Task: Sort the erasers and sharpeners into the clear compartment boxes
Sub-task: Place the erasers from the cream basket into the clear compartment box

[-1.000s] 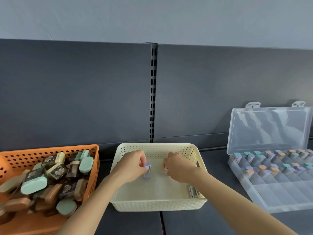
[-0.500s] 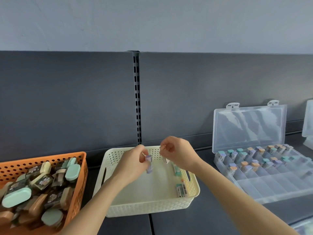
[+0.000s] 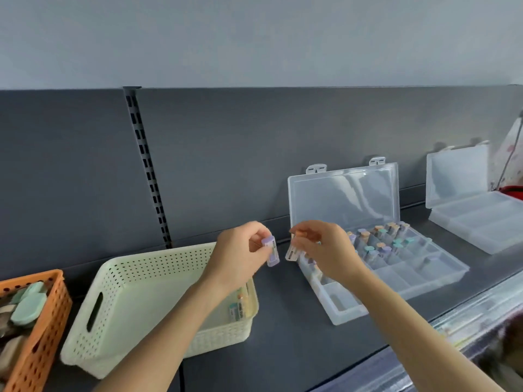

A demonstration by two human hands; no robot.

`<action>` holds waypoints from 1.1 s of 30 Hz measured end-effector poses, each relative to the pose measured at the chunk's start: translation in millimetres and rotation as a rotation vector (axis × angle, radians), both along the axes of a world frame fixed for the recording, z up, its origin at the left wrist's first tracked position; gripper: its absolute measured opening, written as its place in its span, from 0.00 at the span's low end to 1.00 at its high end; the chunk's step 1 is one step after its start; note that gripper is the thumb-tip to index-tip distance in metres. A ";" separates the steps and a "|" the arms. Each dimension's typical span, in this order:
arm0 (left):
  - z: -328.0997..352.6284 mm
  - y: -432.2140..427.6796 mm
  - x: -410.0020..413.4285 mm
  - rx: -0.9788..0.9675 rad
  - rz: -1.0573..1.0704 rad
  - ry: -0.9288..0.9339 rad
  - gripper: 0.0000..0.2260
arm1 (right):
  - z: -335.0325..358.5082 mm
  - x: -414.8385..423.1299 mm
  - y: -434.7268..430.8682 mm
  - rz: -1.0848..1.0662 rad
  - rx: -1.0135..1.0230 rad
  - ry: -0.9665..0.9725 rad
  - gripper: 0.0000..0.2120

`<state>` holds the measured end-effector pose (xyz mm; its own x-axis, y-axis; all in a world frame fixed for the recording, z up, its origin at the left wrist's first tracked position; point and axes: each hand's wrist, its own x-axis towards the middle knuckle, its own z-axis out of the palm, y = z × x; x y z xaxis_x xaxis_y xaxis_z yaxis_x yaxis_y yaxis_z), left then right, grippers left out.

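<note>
Fingertips (image 3: 257, 231) of the left hand (image 3: 240, 256) pinch a purple eraser (image 3: 270, 251), held in the air just left of the open clear box (image 3: 402, 281). The right hand (image 3: 325, 250) pinches an orange-tipped eraser (image 3: 293, 248) over the box's left end. Capped erasers (image 3: 379, 244) stand upright in the box's far compartments; its near ones show none. Left of the box sits a cream basket (image 3: 135, 292) holding a few erasers (image 3: 237, 309), and farther left an orange basket (image 3: 42, 321) of sharpeners (image 3: 28, 304).
</note>
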<state>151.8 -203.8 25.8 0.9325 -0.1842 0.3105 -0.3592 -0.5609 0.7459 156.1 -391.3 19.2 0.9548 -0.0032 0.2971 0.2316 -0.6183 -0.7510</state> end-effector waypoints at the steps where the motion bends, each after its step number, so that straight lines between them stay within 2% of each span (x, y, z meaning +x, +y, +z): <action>1: -0.2 -13.3 -1.0 0.001 -0.013 0.003 0.04 | -0.1 -1.1 -13.7 -0.010 -0.027 -0.006 0.04; 6: -15.1 -74.1 -10.6 0.037 -0.093 0.061 0.05 | -14.6 -5.6 -80.8 -0.040 -0.209 0.008 0.04; 12: -40.8 -116.7 -19.6 0.099 -0.101 0.129 0.05 | -28.5 -8.5 -121.0 0.109 -0.320 0.025 0.02; 17: -50.7 -132.7 -17.6 0.183 -0.030 0.130 0.06 | -39.2 -2.5 -133.7 0.199 -0.427 0.056 0.00; 20: -57.9 -141.5 -16.8 0.271 -0.015 0.143 0.04 | -50.3 0.5 -135.9 0.249 -0.470 0.102 0.03; 23: -67.1 -146.5 -16.8 0.357 0.028 0.136 0.04 | -59.3 3.3 -136.7 0.291 -0.510 0.063 0.05; 33: -75.2 -151.6 -21.5 0.380 0.136 0.108 0.08 | -69.9 10.2 -137.8 0.382 -0.573 0.027 0.08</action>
